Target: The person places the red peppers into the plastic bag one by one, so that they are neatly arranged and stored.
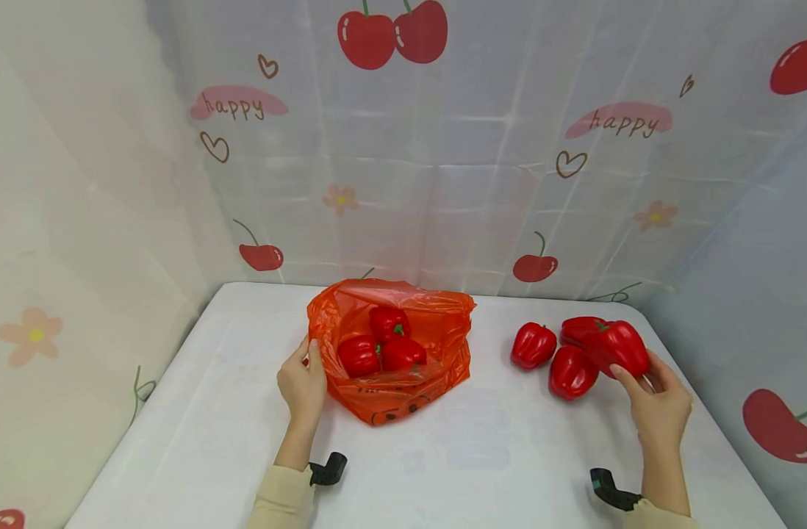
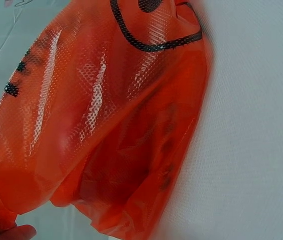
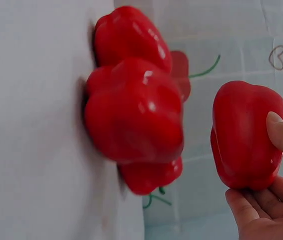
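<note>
At the right of the frame, the right hand [image 1: 661,404] grips a red pepper [image 1: 623,351] — thumb and fingers clamped round it, near three loose peppers [image 1: 572,373]. Left of centre, the left hand [image 1: 303,383] pinches the orange bag [image 1: 392,408] by its edge — three bagged peppers [image 1: 402,354] inside!

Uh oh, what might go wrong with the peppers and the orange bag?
The held bell pepper looks smooth and shiny, so it might slip from the right hand. The thin orange plastic bag could sag if the left hand lets go of its edge. The loose bell peppers might roll if bumped.
</note>
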Motion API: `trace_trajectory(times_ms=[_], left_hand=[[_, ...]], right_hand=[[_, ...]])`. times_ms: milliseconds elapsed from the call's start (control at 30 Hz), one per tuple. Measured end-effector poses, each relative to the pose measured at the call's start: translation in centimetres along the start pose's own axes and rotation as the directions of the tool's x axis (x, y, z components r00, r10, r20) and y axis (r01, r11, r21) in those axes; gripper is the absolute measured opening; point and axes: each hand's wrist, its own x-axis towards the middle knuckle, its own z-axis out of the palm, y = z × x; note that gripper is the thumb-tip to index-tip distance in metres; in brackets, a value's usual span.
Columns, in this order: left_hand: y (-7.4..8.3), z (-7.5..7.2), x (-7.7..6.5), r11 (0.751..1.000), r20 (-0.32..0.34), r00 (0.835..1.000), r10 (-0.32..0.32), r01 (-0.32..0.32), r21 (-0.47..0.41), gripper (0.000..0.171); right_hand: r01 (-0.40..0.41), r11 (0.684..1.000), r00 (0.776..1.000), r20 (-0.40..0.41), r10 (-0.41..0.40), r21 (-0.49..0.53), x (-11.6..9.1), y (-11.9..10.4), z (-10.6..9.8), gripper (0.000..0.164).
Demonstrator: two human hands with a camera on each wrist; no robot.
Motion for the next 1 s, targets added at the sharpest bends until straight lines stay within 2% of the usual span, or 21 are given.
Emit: trace_trajectory(times_ms=[67, 167, 333, 500, 633, 767, 900, 1000], left_hand=[[0.0, 0.0, 0.0, 1.0, 0.004, 1.0, 0.001, -0.001, -0.003, 0.033], [0.0, -0.1, 0.0, 1.0, 0.009, 1.0, -0.003, 0.003, -0.009, 0.034], [-0.1, -0.1, 0.0, 1.0, 0.015, 1.0, -0.017, 0.017, -0.015, 0.034], [0.0, -0.1, 0.1, 1.0, 0.019, 1.0, -0.025, 0.025, -0.018, 0.034], [0.0, -0.1, 0.1, 0.999, 0.017, 0.999, -0.027, 0.028, -0.019, 0.034], [-0.1, 0.0, 0.1, 0.999, 0.015, 0.999, -0.032, 0.032, -0.015, 0.034], [-0.2, 0.0, 0.1, 0.999, 0.024, 0.999, -0.041, 0.041, -0.016, 0.035], [-0.1, 0.0, 0.1, 0.999, 0.027, 0.999, -0.039, 0.04, -0.022, 0.035]], right_hand=[[0.071, 0.997, 0.997, 0.017, -0.071, 0.023, -0.7, -1.5, 1.0, 0.063], [0.135, 0.989, 0.989, 0.055, -0.139, 0.061, -1.7, -3.7, 2.7, 0.062], [0.219, 0.966, 0.961, 0.139, -0.238, 0.137, -3.3, -6.4, 5.6, 0.062], [0.311, 0.928, 0.912, 0.212, -0.352, 0.204, -4.8, -8.2, 8.7, 0.061], [0.368, 0.894, 0.855, 0.286, -0.433, 0.254, -5.9, -8.8, 11.4, 0.06], [0.381, 0.88, 0.801, 0.373, -0.467, 0.283, -7.0, -9.0, 14.2, 0.062], [0.38, 0.883, 0.77, 0.436, -0.467, 0.274, -7.9, -8.9, 16.6, 0.064], [0.378, 0.892, 0.761, 0.466, -0.451, 0.247, -8.4, -8.7, 17.9, 0.064]])
